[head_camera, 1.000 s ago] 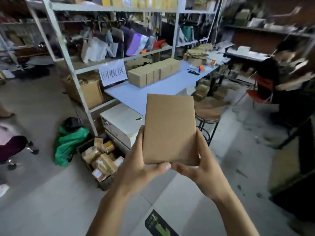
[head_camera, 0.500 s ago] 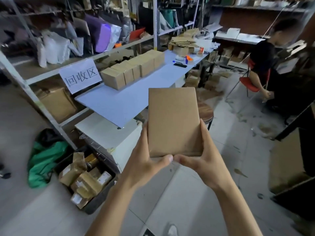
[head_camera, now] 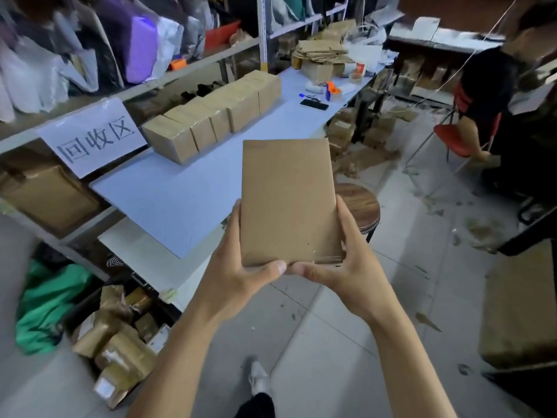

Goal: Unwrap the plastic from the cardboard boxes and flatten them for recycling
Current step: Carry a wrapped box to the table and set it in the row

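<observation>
Holding: flat cardboard box [head_camera: 287,200], upright and broad face to the camera, gripped at its lower end by both hands, raised in front of the chest above the tiled floor [head_camera: 325,333].
Left hand [head_camera: 241,267]: thumb curled along the bottom edge, remaining fingers wrapped round the left side and hidden behind the board.
Right hand [head_camera: 343,263]: thumb lying along the bottom edge, tip just beside the left thumb, other fingers tucked behind the right side.
Box position: in the air, touching only the two hands, in front of the near end of the pale blue table [head_camera: 180,191] and just beside the round wooden stool [head_camera: 358,203].
On the table: row of brown cartons [head_camera: 211,119] pressed side by side, dark phone [head_camera: 314,104], orange tape dispenser [head_camera: 331,89], stack of flattened cardboard [head_camera: 322,52] at the far end.
Sign: white sheet [head_camera: 93,137] with handwritten characters, fixed to the metal shelving [head_camera: 262,28].
Floor, left: bin of wrapped parcels [head_camera: 117,342] next to a green bag [head_camera: 42,306].
Floor, right: scattered cardboard scraps [head_camera: 367,158] under the table's far end.
Background: seated person in black [head_camera: 488,95] on a red chair [head_camera: 455,137], well apart from the box.
Bottom of frame: grey shoe [head_camera: 259,378].
</observation>
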